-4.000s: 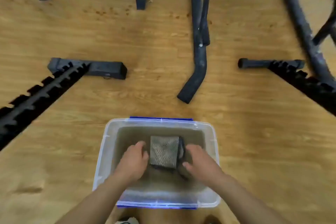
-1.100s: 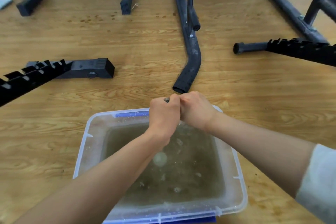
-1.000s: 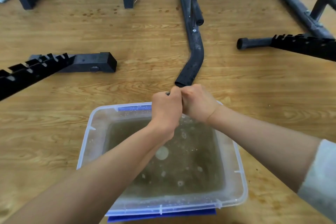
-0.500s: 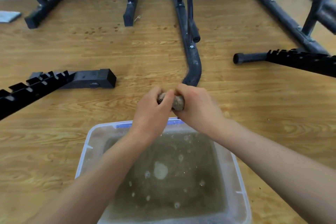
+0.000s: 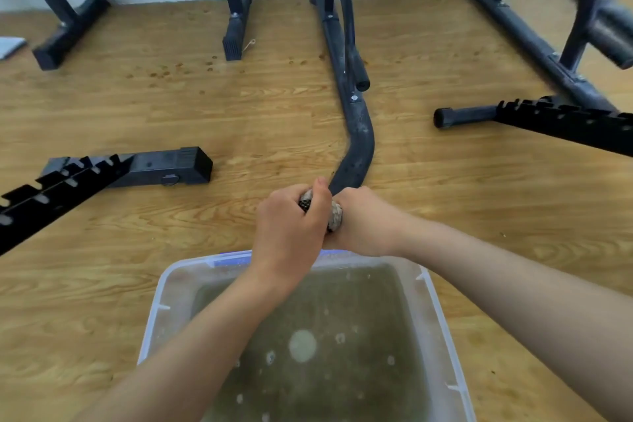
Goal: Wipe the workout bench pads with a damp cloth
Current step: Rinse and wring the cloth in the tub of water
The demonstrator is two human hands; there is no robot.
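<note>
Cloth now bunched, lifted above tub at 12 o'clock edge. Left hand and right hand, fingers clenched, twist it. Wringing nearly done; pads unwiped.

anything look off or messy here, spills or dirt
The water in the clear plastic tub is murky brown, with pale bubbles floating on it. Small brown spots dot the wooden floor near the black frame feet. No puddle shows around the tub. Both hands wring the cloth over it.
</note>
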